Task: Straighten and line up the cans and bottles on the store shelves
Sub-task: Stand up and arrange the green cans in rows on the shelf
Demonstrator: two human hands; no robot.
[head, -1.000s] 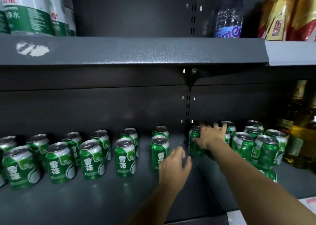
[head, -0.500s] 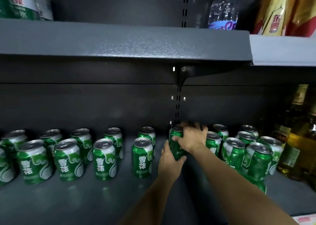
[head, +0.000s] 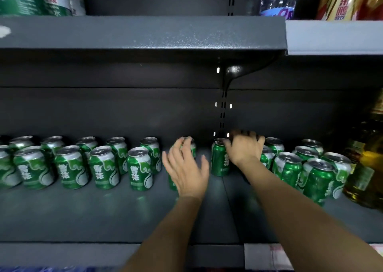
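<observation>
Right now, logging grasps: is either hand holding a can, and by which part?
Right hand grips a green can by its upper rim. Left hand is spread in front of another can, holding nothing.

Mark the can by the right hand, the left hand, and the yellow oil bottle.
green can (head: pixel 219 164), head view, label side.
left hand (head: pixel 186 168), head view, back of hand.
oil bottle (head: pixel 371 168), head view, body.

Dark grey lower shelf (head: pixel 87 215), upright slotted post (head: pixel 223 110) at back panel, curved black bracket (head: pixel 246 71) under the upper shelf (head: pixel 145 33). White scuff (head: pixel 4 31) on upper shelf's front edge, far left. Paler grey shelf section (head: pixel 333 37) adjoining on right. Price label strip (head: pixel 267 255) on lower front edge, print blurred.
</observation>
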